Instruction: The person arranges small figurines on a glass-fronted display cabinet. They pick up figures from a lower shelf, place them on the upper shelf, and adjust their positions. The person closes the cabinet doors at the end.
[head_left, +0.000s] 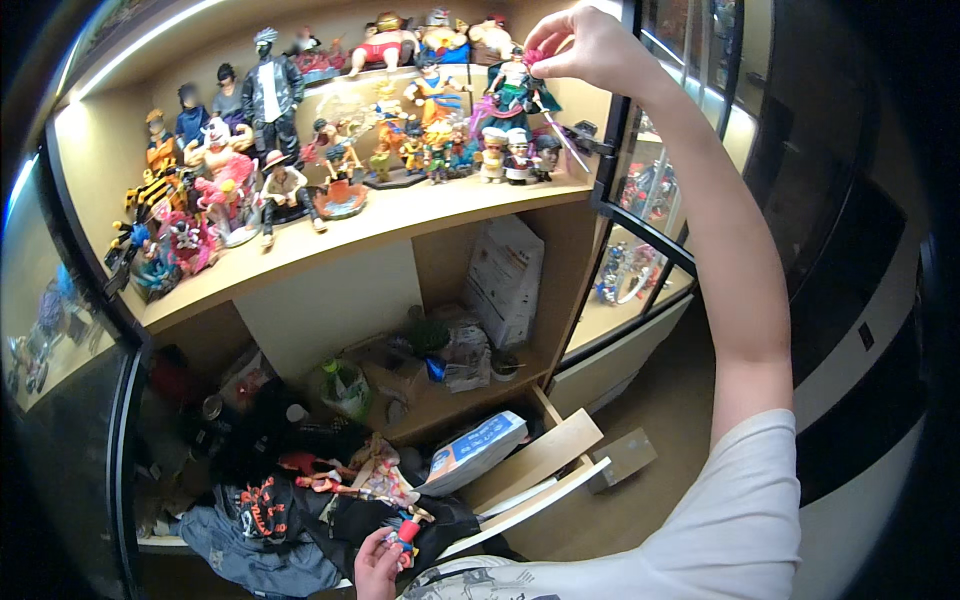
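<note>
My right hand (589, 49) reaches up to the lit cabinet shelf (450, 202). Its thumb and fingers close on a small magenta piece (533, 58) beside the head of a green-robed swordsman figure (514, 94); whether the piece belongs to that figure I cannot tell. Low in the view, my left hand (379, 562) holds a small red and blue figure (406, 541) over dark clothing. Many anime figures crowd the shelf, among them a figure in an orange outfit (435, 94), a seated figure with a straw hat (283, 187) and three small chef-like figures (517, 154).
Glass doors with black frames (649, 244) stand open at both sides. Beneath the shelf, a white box (506, 281) leans in a compartment. A pulled-out drawer (540, 510) holds a blue and white package (476, 452). Folded clothes (255, 551) lie lower left; a cardboard box (624, 459) is on the floor.
</note>
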